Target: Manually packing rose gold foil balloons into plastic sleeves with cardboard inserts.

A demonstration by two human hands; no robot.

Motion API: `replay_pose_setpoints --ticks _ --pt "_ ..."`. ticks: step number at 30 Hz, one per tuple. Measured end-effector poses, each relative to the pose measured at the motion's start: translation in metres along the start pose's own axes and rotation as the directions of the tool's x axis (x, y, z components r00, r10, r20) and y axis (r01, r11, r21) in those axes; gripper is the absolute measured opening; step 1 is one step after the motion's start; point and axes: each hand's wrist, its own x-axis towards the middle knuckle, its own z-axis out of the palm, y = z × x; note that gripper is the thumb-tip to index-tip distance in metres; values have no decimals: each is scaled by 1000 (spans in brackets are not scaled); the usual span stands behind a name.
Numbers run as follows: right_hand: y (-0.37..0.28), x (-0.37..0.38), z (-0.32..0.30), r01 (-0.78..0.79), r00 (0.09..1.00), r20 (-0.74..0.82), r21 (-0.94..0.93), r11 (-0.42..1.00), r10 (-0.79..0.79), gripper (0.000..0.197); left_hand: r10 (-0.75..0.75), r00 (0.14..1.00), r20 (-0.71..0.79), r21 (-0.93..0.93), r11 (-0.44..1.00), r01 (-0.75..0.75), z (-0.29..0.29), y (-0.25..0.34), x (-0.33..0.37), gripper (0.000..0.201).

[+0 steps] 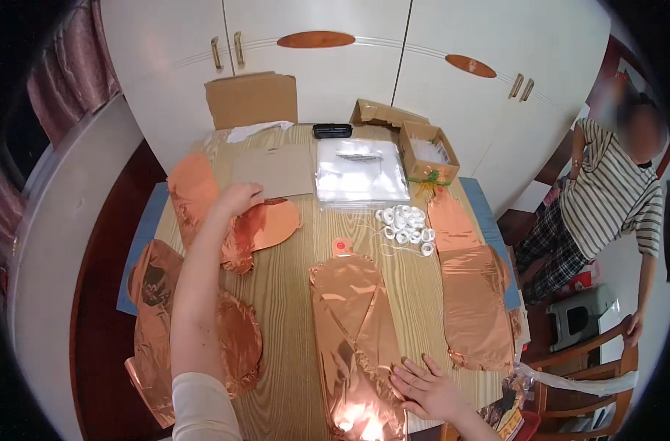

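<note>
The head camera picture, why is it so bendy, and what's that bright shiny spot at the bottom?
Head view: the fisheye lens curves the cabinet doors and darkens the corners; room light glares off the copper foil balloon near the right hand; the left hand looks sharp; the bystander's face is blurred.
</note>
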Motion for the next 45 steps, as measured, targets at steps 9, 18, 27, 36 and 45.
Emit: replay_pose_setpoints --ticks 9,18,27,36,45 --pt "-3 0 -3 -3 998 -58 34 999 5 55 164 923 -348 573 816 71 -19 58 -30 4" --pt "2 -17 9 -6 938 -341 143 990 55 51 594 652 -471 663 726 -182 -60 257 -175 21" --pt "-19 -17 4 -52 854 -514 61 997 76 47 647 694 -317 459 745 -485 -6 322 -263 31" --pt "-37 -54 -9 133 968 -232 145 980 -97 60 496 844 -202 57 867 -496 -6 307 -285 28" --pt "-53 -57 9 204 969 -96 -226 953 -230 57 418 905 74 -64 908 -414 18 278 -282 40"
